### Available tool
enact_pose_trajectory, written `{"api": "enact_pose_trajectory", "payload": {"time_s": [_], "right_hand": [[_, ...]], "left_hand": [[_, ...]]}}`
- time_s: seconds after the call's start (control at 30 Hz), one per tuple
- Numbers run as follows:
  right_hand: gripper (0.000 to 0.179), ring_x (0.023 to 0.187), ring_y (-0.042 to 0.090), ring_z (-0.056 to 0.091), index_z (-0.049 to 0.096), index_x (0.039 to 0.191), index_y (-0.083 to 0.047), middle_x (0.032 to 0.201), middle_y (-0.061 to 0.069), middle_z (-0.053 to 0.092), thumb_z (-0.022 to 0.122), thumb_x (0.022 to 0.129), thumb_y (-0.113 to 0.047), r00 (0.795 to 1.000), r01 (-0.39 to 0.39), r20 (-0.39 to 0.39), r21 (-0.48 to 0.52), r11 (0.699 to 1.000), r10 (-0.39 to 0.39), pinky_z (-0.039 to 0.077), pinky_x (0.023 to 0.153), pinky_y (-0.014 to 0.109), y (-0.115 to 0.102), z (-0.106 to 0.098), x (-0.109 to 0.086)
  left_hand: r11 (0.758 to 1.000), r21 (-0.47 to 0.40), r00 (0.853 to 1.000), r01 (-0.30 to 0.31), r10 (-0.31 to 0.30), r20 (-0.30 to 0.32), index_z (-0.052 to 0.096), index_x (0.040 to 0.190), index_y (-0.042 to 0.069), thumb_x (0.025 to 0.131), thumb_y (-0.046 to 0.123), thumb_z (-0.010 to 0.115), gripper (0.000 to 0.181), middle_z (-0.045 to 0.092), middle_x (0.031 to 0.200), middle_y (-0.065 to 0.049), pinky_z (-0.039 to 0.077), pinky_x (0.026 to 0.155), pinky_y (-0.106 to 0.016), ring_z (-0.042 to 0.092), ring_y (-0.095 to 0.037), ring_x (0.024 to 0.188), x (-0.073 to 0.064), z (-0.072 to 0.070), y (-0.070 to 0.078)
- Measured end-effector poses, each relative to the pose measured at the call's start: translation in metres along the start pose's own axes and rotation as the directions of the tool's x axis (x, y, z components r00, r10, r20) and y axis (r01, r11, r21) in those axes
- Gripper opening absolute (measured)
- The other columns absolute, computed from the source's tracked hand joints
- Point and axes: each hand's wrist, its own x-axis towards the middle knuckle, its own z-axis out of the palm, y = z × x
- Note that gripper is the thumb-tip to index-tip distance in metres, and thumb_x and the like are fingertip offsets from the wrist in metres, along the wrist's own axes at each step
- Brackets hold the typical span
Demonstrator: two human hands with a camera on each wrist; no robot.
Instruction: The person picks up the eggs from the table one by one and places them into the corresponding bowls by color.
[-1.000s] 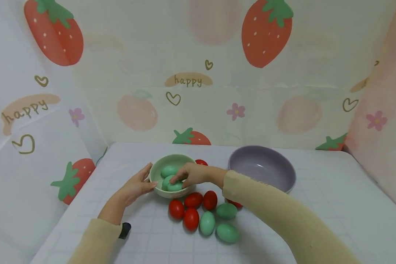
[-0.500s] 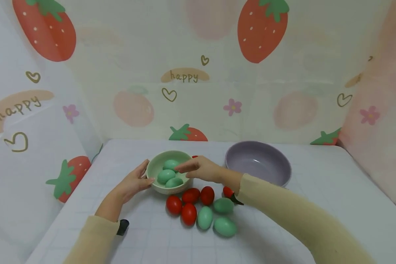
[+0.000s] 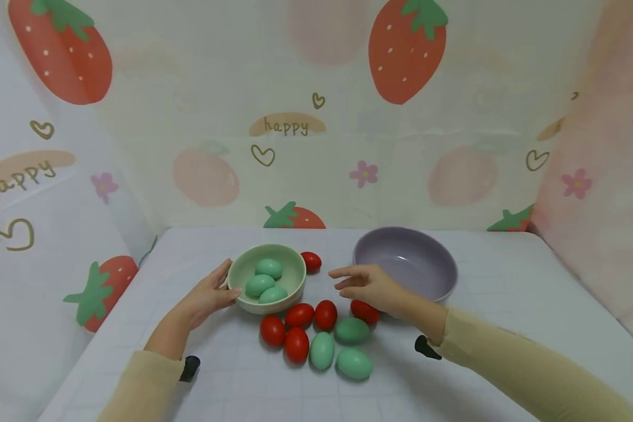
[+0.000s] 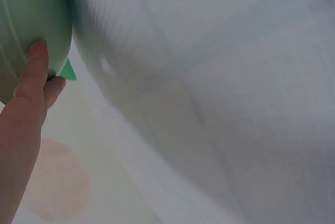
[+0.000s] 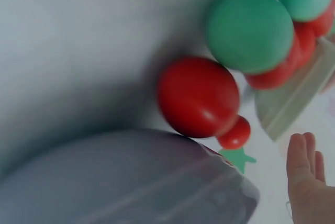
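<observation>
A pale green bowl (image 3: 237,302) stands at left centre in the head view, with 3 green eggs (image 3: 260,285) inside. My left hand (image 3: 208,298) holds its left side, thumb at the rim and fingers along the outer wall. In the left wrist view, fingertips (image 4: 37,51) lie against the bowl's outside. My right hand (image 3: 371,287) hovers in front of the purple bowl (image 3: 448,275), fingers loosely extended and holding nothing. Below it is a red egg (image 3: 365,312), partly covered by the hand. The right wrist view shows that red egg (image 5: 199,97) beside the purple bowl.
Several red eggs (image 3: 296,346) and 3 green eggs (image 3: 354,363) lie clustered on the white table in front of the green bowl. Another red egg (image 3: 311,262) lies behind that bowl's right side. Printed sheets (image 3: 295,176) enclose the back and sides.
My right hand has left the eggs inside the green bowl and moved right, toward the purple bowl, with nothing in it. My left hand keeps its hold on the green bowl.
</observation>
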Motion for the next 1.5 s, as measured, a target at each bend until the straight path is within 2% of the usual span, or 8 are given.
{"api": "enact_pose_trajectory", "payload": {"time_s": [0.2, 0.33, 0.53, 0.73, 0.83, 0.97, 1.13, 1.5], "right_hand": [[0.056, 0.116, 0.041, 0.064, 0.046, 0.147, 0.003, 0.128, 0.031, 0.061, 0.065, 0.095, -0.001, 1.000, 0.007, 0.004, -0.058, 0.998, -0.007, 0.057, 0.095, 0.040, 0.011, -0.002, -0.024], [0.052, 0.117, 0.041, 0.063, 0.051, 0.143, 0.004, 0.132, 0.031, 0.059, 0.067, 0.094, -0.001, 0.999, 0.013, 0.040, -0.060, 0.998, -0.010, 0.058, 0.093, 0.036, 0.016, -0.003, -0.037], [0.039, 0.106, 0.039, 0.065, 0.062, 0.128, 0.010, 0.128, 0.029, 0.061, 0.069, 0.090, 0.001, 0.988, 0.145, 0.074, -0.136, 0.980, -0.136, 0.057, 0.090, 0.026, 0.032, -0.002, -0.053], [0.041, 0.093, 0.023, 0.067, 0.064, 0.127, 0.006, 0.132, 0.030, 0.057, 0.072, 0.088, 0.000, 0.978, 0.206, 0.089, -0.242, 0.948, -0.190, 0.057, 0.080, 0.022, 0.049, 0.006, -0.061], [0.044, 0.100, 0.024, 0.068, 0.063, 0.130, 0.004, 0.137, 0.031, 0.055, 0.073, 0.088, 0.000, 0.970, 0.241, 0.121, -0.312, 0.919, -0.213, 0.058, 0.080, 0.022, 0.054, 0.011, -0.060], [0.048, 0.118, 0.031, 0.062, 0.062, 0.135, -0.002, 0.145, 0.027, 0.051, 0.073, 0.089, -0.003, 0.972, 0.224, 0.148, -0.381, 0.897, -0.180, 0.056, 0.085, 0.023, 0.055, 0.014, -0.056], [0.047, 0.131, 0.039, 0.054, 0.065, 0.134, -0.007, 0.145, 0.022, 0.054, 0.075, 0.088, -0.008, 0.975, 0.214, 0.147, -0.441, 0.872, -0.165, 0.052, 0.103, 0.038, 0.053, 0.017, -0.053], [0.041, 0.126, 0.040, 0.058, 0.072, 0.124, -0.008, 0.135, 0.023, 0.061, 0.076, 0.083, -0.001, 0.962, 0.272, 0.128, -0.514, 0.814, -0.241, 0.053, 0.100, 0.045, 0.053, 0.018, -0.048]], "left_hand": [[1.000, -0.029, 1.000, -0.010, 0.010, 0.005, -0.011, 0.159, 0.005, 0.100, -0.003, 0.054, 0.088, -0.018, 0.164, -0.021, 0.048, 0.105, -0.030, -0.004, -0.044, 0.152, 0.000, 0.000, 0.000], [1.000, -0.017, 1.000, -0.008, 0.008, 0.008, -0.011, 0.158, 0.005, 0.100, -0.003, 0.054, 0.088, -0.019, 0.164, -0.020, 0.049, 0.104, -0.029, -0.005, -0.044, 0.152, 0.001, -0.002, -0.001], [1.000, -0.006, 1.000, -0.009, 0.009, 0.011, -0.011, 0.159, 0.006, 0.100, -0.001, 0.055, 0.089, -0.018, 0.164, -0.020, 0.046, 0.106, -0.033, -0.005, -0.045, 0.151, 0.002, -0.002, -0.003], [1.000, -0.019, 1.000, 0.002, -0.002, 0.018, -0.012, 0.159, 0.005, 0.099, -0.003, 0.055, 0.090, -0.019, 0.164, -0.020, 0.049, 0.103, -0.028, -0.004, -0.046, 0.151, 0.000, -0.001, -0.008], [1.000, -0.018, 1.000, -0.003, 0.003, 0.017, -0.012, 0.158, 0.004, 0.099, -0.003, 0.055, 0.090, -0.020, 0.164, -0.021, 0.049, 0.103, -0.030, -0.004, -0.047, 0.151, 0.001, -0.001, -0.008], [1.000, -0.001, 1.000, -0.002, 0.002, 0.005, -0.011, 0.159, 0.004, 0.099, -0.003, 0.055, 0.089, -0.018, 0.165, -0.020, 0.047, 0.106, -0.034, -0.002, -0.046, 0.151, 0.002, -0.001, -0.006], [1.000, -0.005, 1.000, -0.010, 0.010, 0.004, -0.010, 0.159, 0.004, 0.099, -0.002, 0.056, 0.089, -0.017, 0.164, -0.021, 0.049, 0.104, -0.031, -0.002, -0.047, 0.151, 0.000, -0.001, -0.005], [1.000, 0.004, 1.000, -0.014, 0.014, -0.008, -0.008, 0.159, 0.003, 0.099, -0.002, 0.056, 0.088, -0.015, 0.165, -0.021, 0.049, 0.104, -0.033, -0.001, -0.047, 0.151, 0.000, 0.000, -0.003]]}}
